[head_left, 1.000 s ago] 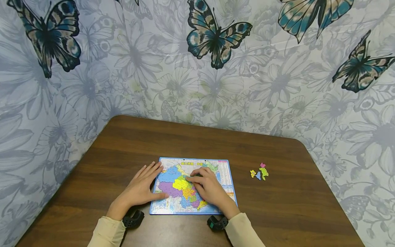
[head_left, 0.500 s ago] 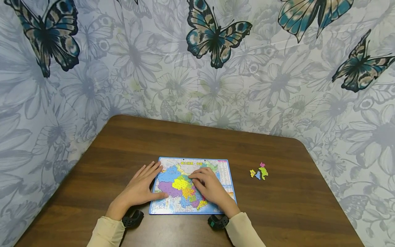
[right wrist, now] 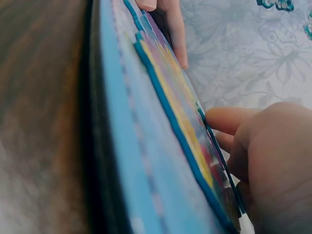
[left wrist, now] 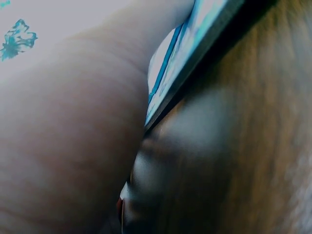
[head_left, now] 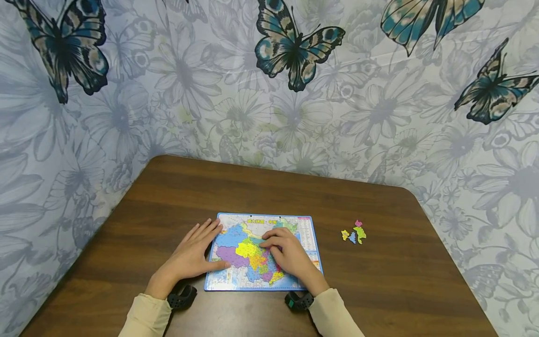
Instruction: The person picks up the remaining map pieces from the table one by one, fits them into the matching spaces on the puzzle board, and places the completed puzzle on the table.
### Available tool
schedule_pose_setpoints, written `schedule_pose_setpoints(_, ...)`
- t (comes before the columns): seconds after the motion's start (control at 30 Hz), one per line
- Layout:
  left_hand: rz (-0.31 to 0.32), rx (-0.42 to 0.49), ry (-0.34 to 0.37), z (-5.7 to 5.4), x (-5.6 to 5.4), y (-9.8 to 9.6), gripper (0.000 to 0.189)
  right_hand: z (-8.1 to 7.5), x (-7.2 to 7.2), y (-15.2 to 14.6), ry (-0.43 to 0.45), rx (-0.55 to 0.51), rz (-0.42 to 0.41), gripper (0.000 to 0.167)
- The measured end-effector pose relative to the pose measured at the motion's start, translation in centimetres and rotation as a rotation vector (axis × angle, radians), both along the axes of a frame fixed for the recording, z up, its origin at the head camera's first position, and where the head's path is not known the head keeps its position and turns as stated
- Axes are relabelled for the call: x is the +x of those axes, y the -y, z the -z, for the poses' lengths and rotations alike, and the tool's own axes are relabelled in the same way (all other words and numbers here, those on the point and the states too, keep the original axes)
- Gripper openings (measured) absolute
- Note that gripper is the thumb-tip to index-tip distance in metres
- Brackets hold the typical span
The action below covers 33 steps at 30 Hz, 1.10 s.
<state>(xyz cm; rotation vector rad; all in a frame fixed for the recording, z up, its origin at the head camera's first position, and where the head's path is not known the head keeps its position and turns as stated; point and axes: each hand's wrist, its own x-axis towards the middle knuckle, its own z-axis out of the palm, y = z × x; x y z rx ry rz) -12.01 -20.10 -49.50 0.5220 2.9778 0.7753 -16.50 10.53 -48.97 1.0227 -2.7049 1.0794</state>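
Note:
A map puzzle board [head_left: 219,284] with bright interlocking pieces lies on the table. My left hand [head_left: 189,252] rests spread on its left edge, thumb lying over the lower left of the map. Over the upper right of the map, my right hand [head_left: 288,250] has its fingers bent, thumb and fingertips at a thin, dark-edged puzzle piece [right wrist: 218,151] that stands slightly raised in the right wrist view. Most of that piece is hidden under the hand in the head view. In the left wrist view, the left hand [left wrist: 83,126] fills much of the picture beside the board's edge.
Several loose puzzle pieces [head_left: 360,232], green, yellow, blue and pink, lie on the brown table [head_left: 404,262] right of the board. Both wrists wear black bands [head_left: 182,298]. A wall with butterfly and flower prints [head_left: 202,93] stands behind the table.
My right hand's fingertips have drawn slightly to the right over the map, with the index finger bending closer to the thumb. The left hand and the loose pieces have stayed in place.

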Motion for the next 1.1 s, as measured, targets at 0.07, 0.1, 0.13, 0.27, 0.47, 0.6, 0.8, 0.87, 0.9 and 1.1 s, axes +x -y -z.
schedule_pose_setpoints(0.07, 0.001, 0.003, 0.001, -0.06, -0.01, 0.0, 0.109, -0.08, -0.01, 0.03, -0.019, 0.024, -0.006, 0.023)
schedule_pose_setpoints(0.1, 0.0, 0.005, 0.002, -0.08, -0.01, 0.01, 0.109, -0.11, 0.0, 0.04, -0.031, 0.037, -0.011, 0.023)
schedule_pose_setpoints(0.13, 0.0, 0.006, 0.003, -0.09, -0.01, 0.02, 0.109, -0.13, 0.01, 0.06, -0.042, 0.05, -0.014, 0.023)
schedule_pose_setpoints(0.27, -0.004, 0.007, 0.004, -0.02, 0.03, 0.1, 0.109, -0.15, 0.12, 0.13, -0.063, 0.088, -0.016, 0.023)
schedule_pose_setpoints(0.47, -0.001, 0.001, 0.001, 0.28, 0.01, 0.16, 0.11, 0.02, 0.29, 0.22, -0.022, 0.053, 0.022, 0.024)
schedule_pose_setpoints(0.6, -0.002, 0.005, 0.0, 0.24, 0.01, 0.21, 0.11, 0.13, 0.35, 0.33, -0.031, 0.046, 0.036, 0.024)
schedule_pose_setpoints(0.8, -0.003, -0.002, 0.002, 0.02, 0.03, 0.15, 0.11, 0.47, 0.36, 0.35, -0.07, 0.047, 0.048, 0.023)
schedule_pose_setpoints(0.87, -0.002, -0.003, 0.003, 0.01, -0.01, 0.1, 0.11, 0.58, 0.35, 0.26, -0.09, 0.046, 0.038, 0.022)
schedule_pose_setpoints(0.9, -0.001, -0.004, 0.002, 0.0, -0.04, 0.08, 0.11, 0.6, 0.33, 0.21, -0.1, 0.048, 0.026, 0.022)
schedule_pose_setpoints(1.1, 0.0, -0.004, 0.004, -0.06, -0.18, 0.04, 0.11, 0.42, 0.29, 0.04, -0.163, 0.101, -0.02, 0.022)
